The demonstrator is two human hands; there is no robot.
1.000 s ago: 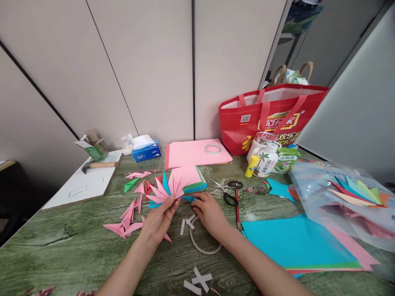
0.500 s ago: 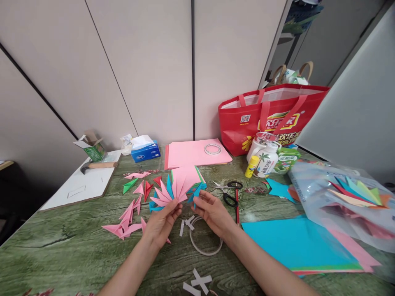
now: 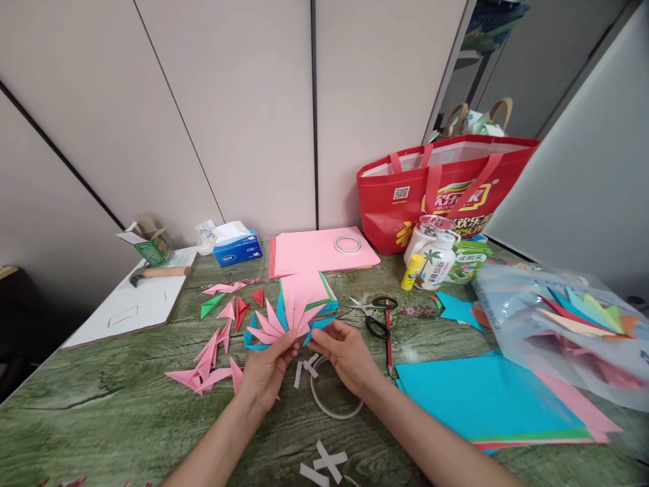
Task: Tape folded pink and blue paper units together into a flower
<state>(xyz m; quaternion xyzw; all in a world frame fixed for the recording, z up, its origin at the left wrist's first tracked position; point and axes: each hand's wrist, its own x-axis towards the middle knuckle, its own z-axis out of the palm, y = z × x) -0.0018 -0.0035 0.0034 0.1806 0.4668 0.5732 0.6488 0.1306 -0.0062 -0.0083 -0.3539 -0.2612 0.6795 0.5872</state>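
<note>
My left hand (image 3: 266, 370) pinches the base of a fan of folded paper points (image 3: 282, 322), mostly pink with some blue, held just above the green wood-grain table (image 3: 101, 419). My right hand (image 3: 345, 352) grips a blue folded paper point (image 3: 317, 326) and holds it against the fan's right edge. Loose pink, red and green folded points (image 3: 215, 352) lie to the left of my left hand. A tape ring (image 3: 334, 399) and white backing strips (image 3: 307, 368) lie under my hands.
Scissors (image 3: 378, 318) and a red pencil lie right of my hands. Blue and pink sheets (image 3: 481, 399), a plastic bag of paper (image 3: 568, 331), a red shopping bag (image 3: 441, 189), bottles, a glue stick, a pink paper stack (image 3: 317, 251), a tissue box and a hammer surround them.
My right hand picked up a blue folded point from the table near the paper stack and brought it to the right edge of the fan. The left hand kept holding the fan.
</note>
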